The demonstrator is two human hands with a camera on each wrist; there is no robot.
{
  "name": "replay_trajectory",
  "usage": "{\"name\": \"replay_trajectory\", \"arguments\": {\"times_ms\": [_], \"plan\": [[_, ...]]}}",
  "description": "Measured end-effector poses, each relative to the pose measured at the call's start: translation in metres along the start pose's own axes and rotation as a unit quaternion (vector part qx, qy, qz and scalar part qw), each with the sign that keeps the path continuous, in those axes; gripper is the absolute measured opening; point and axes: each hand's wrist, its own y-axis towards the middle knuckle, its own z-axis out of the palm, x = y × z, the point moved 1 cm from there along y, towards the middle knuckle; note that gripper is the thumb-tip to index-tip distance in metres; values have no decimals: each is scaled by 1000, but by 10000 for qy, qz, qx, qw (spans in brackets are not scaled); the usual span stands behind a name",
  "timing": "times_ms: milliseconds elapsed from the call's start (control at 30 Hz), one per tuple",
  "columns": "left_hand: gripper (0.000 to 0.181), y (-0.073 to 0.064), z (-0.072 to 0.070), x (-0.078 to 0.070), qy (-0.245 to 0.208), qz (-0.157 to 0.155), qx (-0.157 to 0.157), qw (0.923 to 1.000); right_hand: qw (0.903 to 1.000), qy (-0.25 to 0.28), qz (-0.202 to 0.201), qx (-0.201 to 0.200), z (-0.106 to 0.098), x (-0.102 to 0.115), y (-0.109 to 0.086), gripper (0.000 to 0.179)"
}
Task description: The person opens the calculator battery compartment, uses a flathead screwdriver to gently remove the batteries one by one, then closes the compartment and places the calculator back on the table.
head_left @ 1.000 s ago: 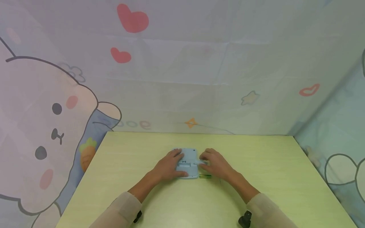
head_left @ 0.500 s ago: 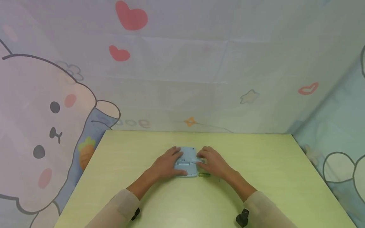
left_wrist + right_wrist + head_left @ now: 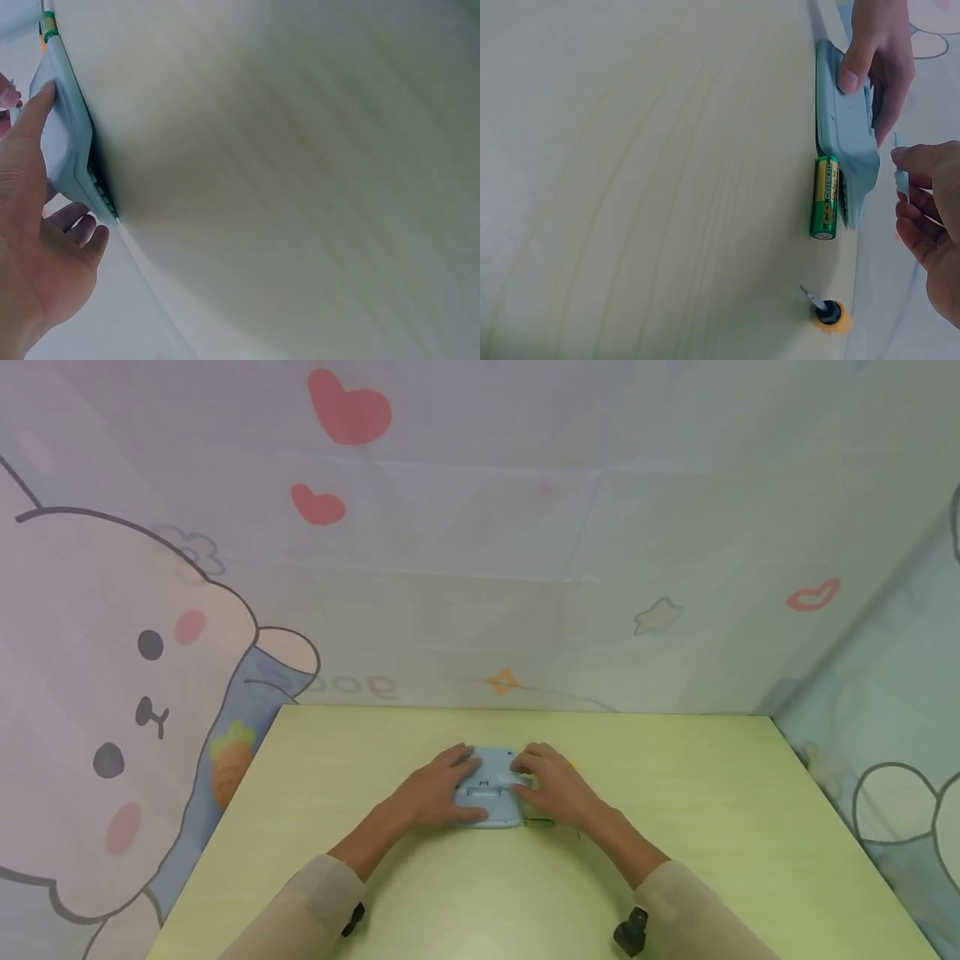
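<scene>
A light blue calculator [image 3: 497,767] lies face down on the table, its battery compartment uncovered. My left hand [image 3: 433,793] holds it by the left side, the thumb across the back near the front edge; the left wrist view shows the other fingers curled beside the edge. Between thumb and fingers my right hand [image 3: 558,787] pinches a small light blue battery cover [image 3: 901,181], raised just off the calculator's right side. Beside the calculator lies a green and gold battery [image 3: 825,198]. Whether a battery sits in the compartment I cannot tell.
A small screwdriver [image 3: 829,312] with an orange-yellow handle lies beyond the battery, mostly hidden behind my right hand in the head view. The pale wooden table [image 3: 675,793] ends at a cartoon-printed curtain [image 3: 465,610] at the back.
My right hand has moved slightly left with the battery cover, closer over the compartment. The left hand stays on the calculator, and the screwdriver's handle now peeks out past my right hand.
</scene>
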Motion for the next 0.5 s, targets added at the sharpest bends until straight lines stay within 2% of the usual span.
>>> {"name": "replay_trajectory", "arguments": {"times_ms": [233, 500], "plan": [[93, 2, 5, 6, -122, 11, -11, 9999, 10000, -62, 59, 6, 2, 5, 4, 23], [94, 3, 7, 7, -46, 39, 104, 9999, 9999, -130, -4, -102, 4, 8, 6, 23]]}}
